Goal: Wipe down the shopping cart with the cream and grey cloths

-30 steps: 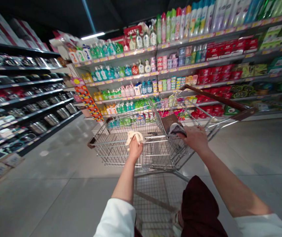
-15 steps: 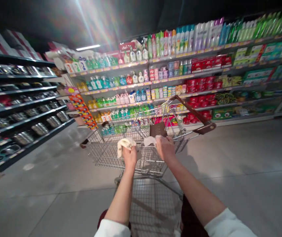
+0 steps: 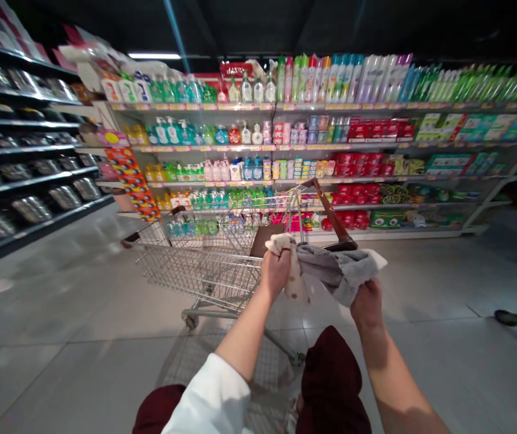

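My left hand (image 3: 275,271) is closed on a cream cloth with brown spots (image 3: 297,283), bunched at the top and hanging down. A grey cloth (image 3: 342,268) with a pale edge is gripped at its right end by my right hand (image 3: 367,301). Its left end reaches the cream cloth; whether the two are joined I cannot tell. Both hands are near the handle end of a wire shopping cart (image 3: 195,271), whose brown handle (image 3: 331,217) rises behind the grey cloth. In the cart's rear part is a brown panel (image 3: 265,238).
Facing me runs a long shelf unit (image 3: 240,147) stocked with bottles, boxes and red packs. Metal pots (image 3: 32,208) fill a dark shelf on the left. At the right edge a wheel (image 3: 507,317) of some other frame stands on the grey tiled floor (image 3: 28,361).
Both hands have moved right, from above the cart to beside its handle. The grey cloth now shows stretched out from my right hand. The view has levelled.
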`<state>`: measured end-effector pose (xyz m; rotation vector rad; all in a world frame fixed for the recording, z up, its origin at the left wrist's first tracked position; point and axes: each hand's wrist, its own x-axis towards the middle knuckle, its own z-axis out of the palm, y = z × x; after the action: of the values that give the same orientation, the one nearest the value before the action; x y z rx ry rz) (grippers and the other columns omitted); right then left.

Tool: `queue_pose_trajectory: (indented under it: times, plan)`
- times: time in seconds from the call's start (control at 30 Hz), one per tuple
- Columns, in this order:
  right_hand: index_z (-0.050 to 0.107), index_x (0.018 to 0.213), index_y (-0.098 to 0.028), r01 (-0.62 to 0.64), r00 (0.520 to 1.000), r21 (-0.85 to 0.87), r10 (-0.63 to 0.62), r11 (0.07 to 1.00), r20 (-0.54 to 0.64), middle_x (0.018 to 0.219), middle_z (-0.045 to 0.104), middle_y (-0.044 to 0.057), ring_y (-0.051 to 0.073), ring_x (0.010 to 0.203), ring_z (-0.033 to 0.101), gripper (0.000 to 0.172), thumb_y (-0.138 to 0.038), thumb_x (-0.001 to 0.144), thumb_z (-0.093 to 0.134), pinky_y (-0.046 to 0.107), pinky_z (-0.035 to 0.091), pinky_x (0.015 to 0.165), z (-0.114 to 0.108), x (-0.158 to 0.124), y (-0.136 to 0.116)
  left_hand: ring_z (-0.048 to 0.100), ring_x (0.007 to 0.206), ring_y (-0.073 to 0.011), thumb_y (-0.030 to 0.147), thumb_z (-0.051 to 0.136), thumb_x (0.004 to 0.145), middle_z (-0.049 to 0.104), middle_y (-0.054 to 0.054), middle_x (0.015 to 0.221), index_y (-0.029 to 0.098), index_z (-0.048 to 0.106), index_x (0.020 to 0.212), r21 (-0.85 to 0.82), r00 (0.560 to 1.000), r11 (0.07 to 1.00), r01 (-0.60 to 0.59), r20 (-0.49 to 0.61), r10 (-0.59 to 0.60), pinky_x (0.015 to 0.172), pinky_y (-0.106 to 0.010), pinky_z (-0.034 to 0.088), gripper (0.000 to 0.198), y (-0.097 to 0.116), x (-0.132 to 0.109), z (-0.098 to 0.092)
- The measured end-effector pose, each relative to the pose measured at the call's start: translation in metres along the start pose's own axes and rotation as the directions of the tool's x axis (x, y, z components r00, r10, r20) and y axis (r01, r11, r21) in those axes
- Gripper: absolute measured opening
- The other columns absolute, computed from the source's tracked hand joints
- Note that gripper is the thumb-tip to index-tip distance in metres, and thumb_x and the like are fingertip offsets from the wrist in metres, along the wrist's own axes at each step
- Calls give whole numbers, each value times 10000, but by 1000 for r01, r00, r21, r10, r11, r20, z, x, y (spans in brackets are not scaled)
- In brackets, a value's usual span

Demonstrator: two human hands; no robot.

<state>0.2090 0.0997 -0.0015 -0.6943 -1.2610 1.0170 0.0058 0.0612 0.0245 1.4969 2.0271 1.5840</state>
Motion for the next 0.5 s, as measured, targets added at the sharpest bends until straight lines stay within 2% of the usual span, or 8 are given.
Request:
queue_pose_trajectory:
  times: [0.07,0.13,0.17,0.23,0.3,0.37,0.47,0.5]
  plan:
    - [637,1125,-233,-56,996,44,53,997,66,1011,722,119,273,880,704,429,-518,886,424,454,567,770,11,6,-16,653,840,-220,266,434,911,701,-41,811,183,683,881,-33,996,995,94,11,-93,801,-312,512,264,-5,3,-4]
    - [639,1170,-226,-60,994,-41,63,997,89,988,715,146,281,877,706,517,-535,923,305,461,572,749,18,10,-26,651,854,-219,263,445,905,697,-36,835,192,678,915,-11,996,996,85,2,-85,819,-316,508,244,-13,4,-12]
    - [627,1203,-221,-33,997,-102,40,994,61,995,709,153,283,893,704,539,-529,932,279,463,573,747,18,12,-28,648,880,-221,254,455,897,700,-36,869,200,678,934,13,998,998,57,-3,-57,847,-322,504,232,-16,3,-17]
    - [581,1274,-221,32,992,-216,-58,976,-115,1033,694,147,286,942,693,532,-515,934,295,472,579,747,10,19,-24,636,949,-229,234,480,874,704,-44,942,211,680,941,71,1000,997,-13,-3,13,920,-345,485,212,-22,2,-24]
    - [537,1315,-226,65,930,-286,-162,956,-330,1087,674,137,292,1003,675,516,-504,926,344,490,582,764,-6,29,-17,615,1013,-238,212,489,857,706,-53,990,209,683,922,118,998,991,-60,-12,62,991,-375,454,204,-24,1,-26]
    - [512,1334,-229,88,871,-277,-209,957,-445,1165,644,148,301,1063,652,503,-480,923,364,514,572,818,-22,44,-11,597,1058,-237,196,474,859,710,-51,1008,206,686,917,138,996,988,-64,-47,71,1048,-402,417,220,-25,1,-24]
    - [484,1356,-235,230,799,-253,-331,940,-502,1258,594,171,311,1120,619,489,-400,904,403,532,526,920,-42,74,-11,588,1077,-228,177,454,859,716,-42,1007,205,685,903,136,995,990,-46,-86,58,1083,-412,385,237,-29,-2,-23]
    - [463,1374,-226,280,786,-284,-389,917,-480,1298,569,178,310,1156,596,502,-378,898,412,532,497,968,-45,86,-13,589,1075,-227,175,454,855,716,-42,1015,204,682,902,135,994,990,-46,-88,58,1085,-411,382,235,-32,-3,-25]
